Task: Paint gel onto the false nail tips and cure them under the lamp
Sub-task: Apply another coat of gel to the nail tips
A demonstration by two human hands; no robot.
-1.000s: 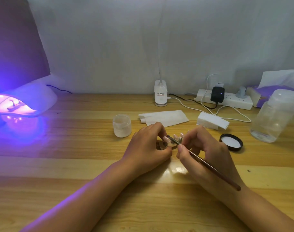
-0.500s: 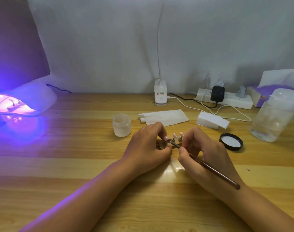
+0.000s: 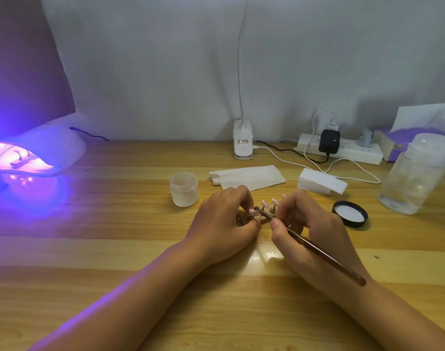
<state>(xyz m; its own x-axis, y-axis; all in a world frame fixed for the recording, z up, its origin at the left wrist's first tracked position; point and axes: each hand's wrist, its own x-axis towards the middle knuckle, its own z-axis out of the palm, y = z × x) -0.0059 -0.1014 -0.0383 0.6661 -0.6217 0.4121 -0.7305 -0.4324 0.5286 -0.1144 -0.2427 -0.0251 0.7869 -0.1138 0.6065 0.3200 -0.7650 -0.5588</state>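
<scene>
Small pink false nail tips on their stand sit at table centre, row running 8 to 2 o'clock. Left hand pinches the stand's near end; right hand grips a thin dark brush, bristles on the leftmost tip. Right hand nearer. Open frosted gel jar at 10 o'clock, black lid at 3. Lit white curing lamp far at 9 o'clock, path clear.
</scene>
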